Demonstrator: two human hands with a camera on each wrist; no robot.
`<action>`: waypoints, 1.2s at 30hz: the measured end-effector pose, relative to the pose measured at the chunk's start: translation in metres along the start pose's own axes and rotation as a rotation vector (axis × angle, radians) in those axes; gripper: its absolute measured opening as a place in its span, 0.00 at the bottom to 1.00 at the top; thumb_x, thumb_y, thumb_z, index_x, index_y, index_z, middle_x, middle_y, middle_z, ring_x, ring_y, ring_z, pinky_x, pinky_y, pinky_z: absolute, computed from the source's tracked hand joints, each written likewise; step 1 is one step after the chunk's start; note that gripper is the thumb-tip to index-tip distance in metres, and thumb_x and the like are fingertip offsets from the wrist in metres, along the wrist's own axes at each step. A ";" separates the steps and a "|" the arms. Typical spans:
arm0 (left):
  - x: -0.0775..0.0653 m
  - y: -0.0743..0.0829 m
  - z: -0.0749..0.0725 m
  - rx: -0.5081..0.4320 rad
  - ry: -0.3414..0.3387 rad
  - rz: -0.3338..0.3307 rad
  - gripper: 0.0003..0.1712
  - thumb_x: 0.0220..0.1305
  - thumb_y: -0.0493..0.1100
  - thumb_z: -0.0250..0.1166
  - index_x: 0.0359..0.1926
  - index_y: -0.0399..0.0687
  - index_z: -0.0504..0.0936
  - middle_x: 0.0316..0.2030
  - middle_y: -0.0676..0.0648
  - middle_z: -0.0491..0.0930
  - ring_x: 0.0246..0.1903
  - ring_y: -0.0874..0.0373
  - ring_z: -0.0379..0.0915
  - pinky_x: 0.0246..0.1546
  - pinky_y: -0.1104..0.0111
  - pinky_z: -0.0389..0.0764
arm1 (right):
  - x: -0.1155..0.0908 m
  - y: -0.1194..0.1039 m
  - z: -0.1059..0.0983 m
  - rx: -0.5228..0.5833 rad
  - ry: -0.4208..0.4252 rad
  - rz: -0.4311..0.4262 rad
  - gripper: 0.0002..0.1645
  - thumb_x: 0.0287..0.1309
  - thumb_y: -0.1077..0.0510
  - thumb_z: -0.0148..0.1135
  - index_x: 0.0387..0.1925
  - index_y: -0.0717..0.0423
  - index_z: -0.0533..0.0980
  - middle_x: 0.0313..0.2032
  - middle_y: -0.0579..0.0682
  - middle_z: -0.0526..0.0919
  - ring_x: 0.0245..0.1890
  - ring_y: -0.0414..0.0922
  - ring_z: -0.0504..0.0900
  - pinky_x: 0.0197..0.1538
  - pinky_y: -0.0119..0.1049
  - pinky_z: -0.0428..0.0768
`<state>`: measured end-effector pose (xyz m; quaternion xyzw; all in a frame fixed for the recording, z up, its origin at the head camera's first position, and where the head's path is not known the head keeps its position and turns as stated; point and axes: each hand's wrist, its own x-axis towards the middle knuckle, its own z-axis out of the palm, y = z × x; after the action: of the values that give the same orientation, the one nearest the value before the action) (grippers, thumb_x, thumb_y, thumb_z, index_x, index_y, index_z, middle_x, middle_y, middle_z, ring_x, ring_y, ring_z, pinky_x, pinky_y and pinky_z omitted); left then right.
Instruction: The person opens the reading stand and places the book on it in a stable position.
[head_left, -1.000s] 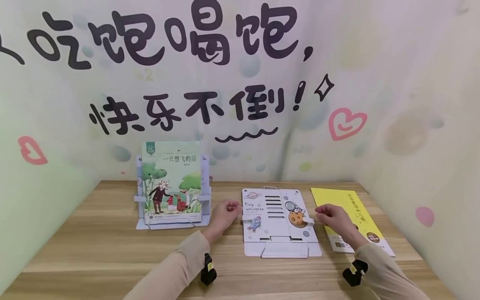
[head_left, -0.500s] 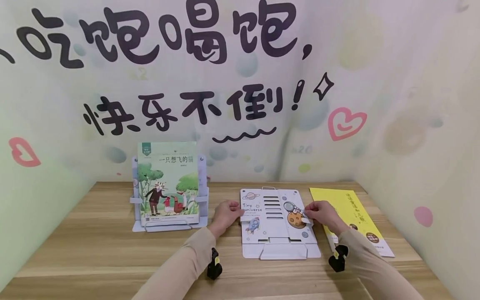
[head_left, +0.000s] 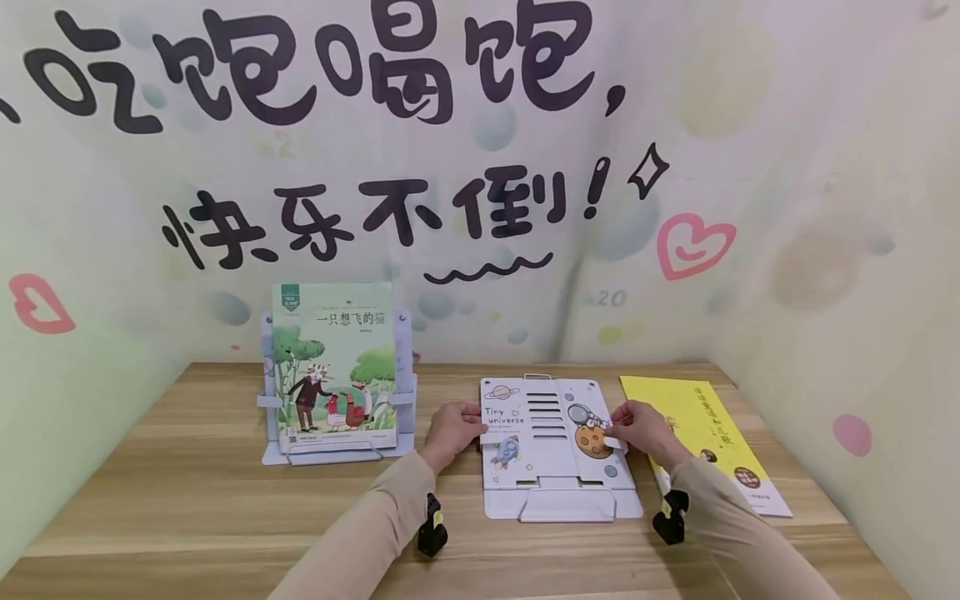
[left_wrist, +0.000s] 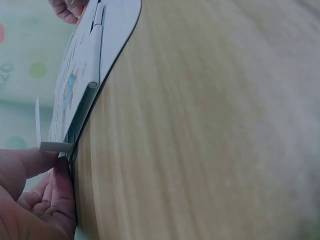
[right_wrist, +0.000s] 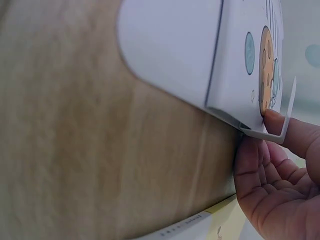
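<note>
A white folding book stand (head_left: 558, 454) with a rocket, an astronaut and "Tiny universe" printed on it lies folded on the table. My left hand (head_left: 452, 433) pinches its left edge between thumb and fingers, just by the small side clip (left_wrist: 55, 146). On the opposite edge, my right hand (head_left: 651, 432) grips the panel the same way, its thumb beside the other side clip (right_wrist: 272, 135). The fingers under the board are partly hidden in the head view. A wire rest (head_left: 567, 505) lies along the front of the stand.
To the left, a second stand (head_left: 405, 408) holds a green picture book (head_left: 341, 367) upright. A yellow book (head_left: 723, 425) lies flat at the right, partly under my right forearm. Behind the wooden table (head_left: 187, 500) hangs a printed backdrop (head_left: 480, 325).
My right hand has moved left from above the yellow book to the stand's right edge. My left hand has closed in on the left edge. The stand stays flat.
</note>
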<state>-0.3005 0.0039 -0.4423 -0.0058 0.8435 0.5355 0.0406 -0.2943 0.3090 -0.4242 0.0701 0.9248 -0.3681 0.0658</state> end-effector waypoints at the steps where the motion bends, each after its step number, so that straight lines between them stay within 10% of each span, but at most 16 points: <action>1: 0.000 0.000 0.000 -0.001 0.001 -0.004 0.16 0.56 0.32 0.69 0.47 0.33 0.82 0.40 0.39 0.86 0.39 0.54 0.82 0.42 0.67 0.84 | 0.001 0.000 0.000 0.006 -0.004 0.000 0.15 0.57 0.62 0.67 0.40 0.66 0.72 0.32 0.56 0.77 0.28 0.45 0.73 0.29 0.30 0.74; 36: 0.000 -0.002 0.001 -0.231 0.010 -0.045 0.20 0.56 0.28 0.66 0.51 0.31 0.79 0.41 0.39 0.83 0.37 0.58 0.77 0.38 0.73 0.82 | -0.003 0.002 -0.008 0.181 -0.103 -0.031 0.14 0.62 0.65 0.60 0.46 0.71 0.71 0.33 0.51 0.77 0.30 0.42 0.72 0.32 0.31 0.73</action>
<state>-0.3006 0.0039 -0.4440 -0.0319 0.7759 0.6282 0.0474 -0.2914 0.3158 -0.4196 0.0424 0.8842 -0.4542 0.1008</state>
